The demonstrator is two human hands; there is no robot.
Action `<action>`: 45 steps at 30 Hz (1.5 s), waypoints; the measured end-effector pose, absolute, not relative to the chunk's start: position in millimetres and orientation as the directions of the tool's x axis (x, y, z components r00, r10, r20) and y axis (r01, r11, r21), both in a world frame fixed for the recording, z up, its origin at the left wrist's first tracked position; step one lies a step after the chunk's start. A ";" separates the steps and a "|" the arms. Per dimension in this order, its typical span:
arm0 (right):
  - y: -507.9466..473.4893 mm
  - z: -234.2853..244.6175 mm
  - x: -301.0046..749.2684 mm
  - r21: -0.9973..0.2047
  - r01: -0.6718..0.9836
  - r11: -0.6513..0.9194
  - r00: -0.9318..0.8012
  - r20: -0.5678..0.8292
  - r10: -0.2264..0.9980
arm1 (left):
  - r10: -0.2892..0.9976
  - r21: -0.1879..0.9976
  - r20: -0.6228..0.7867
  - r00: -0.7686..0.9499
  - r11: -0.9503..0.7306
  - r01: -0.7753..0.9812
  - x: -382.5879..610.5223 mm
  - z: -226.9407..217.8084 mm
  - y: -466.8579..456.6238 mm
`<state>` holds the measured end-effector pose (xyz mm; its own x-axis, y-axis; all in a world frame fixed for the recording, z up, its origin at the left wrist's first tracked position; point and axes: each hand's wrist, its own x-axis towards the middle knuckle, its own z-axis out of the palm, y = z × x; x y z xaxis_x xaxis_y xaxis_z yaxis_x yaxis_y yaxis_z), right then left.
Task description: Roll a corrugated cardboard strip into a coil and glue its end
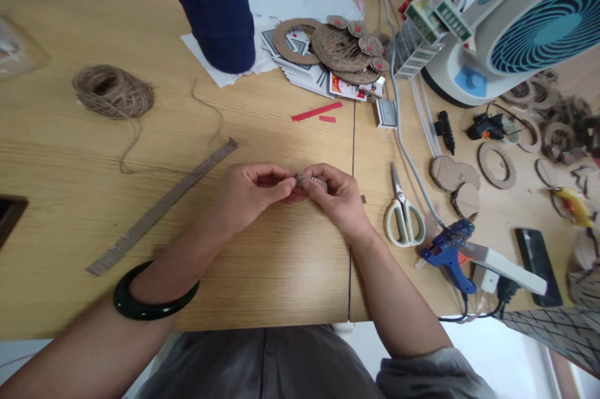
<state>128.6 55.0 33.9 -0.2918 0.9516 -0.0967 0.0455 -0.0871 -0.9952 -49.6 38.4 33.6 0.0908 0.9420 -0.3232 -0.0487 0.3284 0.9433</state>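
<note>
Between the fingertips of both hands is a small piece of corrugated cardboard (317, 181), partly hidden by the fingers. My left hand (255, 192) pinches its left end, and a dark bangle circles that forearm. On the other end my right hand (336, 197) closes with thumb and fingers. Left of the hands lies a long corrugated cardboard strip (164, 205), slanting across the table. Scissors (403, 214) with pale handles rest just right of my right hand. Beyond the hands are red paper strips (317, 112).
A ball of twine (113, 92) trails its loose end toward the strip. At the back stand a dark blue bottle (218, 17) and a fan (539, 30). Twine-covered discs (340, 49) lie on playing cards. A blue glue gun (447, 252), its cord and a power strip (506, 267) occupy the right.
</note>
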 end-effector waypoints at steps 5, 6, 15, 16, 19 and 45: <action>54.7 34.5 125.9 -0.995 0.027 -0.091 -0.261 -0.095 0.961 | 0.960 0.960 -0.276 0.054 0.278 -0.036 -45.8 35.1 36.5; 54.6 34.3 125.8 -0.995 0.029 -0.095 -0.256 -0.099 0.962 | 0.962 0.962 -0.270 0.046 0.272 -0.037 -44.7 35.9 36.1; 52.6 31.3 123.7 -0.988 -0.018 -0.156 -0.243 -0.147 0.959 | 0.979 0.979 -0.202 0.026 0.202 0.009 -41.0 34.3 32.4; 52.4 30.9 123.2 -0.987 -0.031 -0.159 -0.246 -0.147 0.958 | 0.981 0.982 -0.190 0.027 0.190 -0.001 -40.5 33.7 32.6; 52.1 29.7 121.9 -0.984 -0.062 -0.166 -0.258 -0.145 0.955 | 0.987 0.986 -0.163 0.016 0.163 -0.040 -38.1 33.6 33.7; 51.4 24.2 116.9 -0.945 -0.216 -0.247 -0.254 -0.190 0.948 | 0.990 0.949 0.134 -0.042 -0.116 0.294 -35.8 34.2 25.4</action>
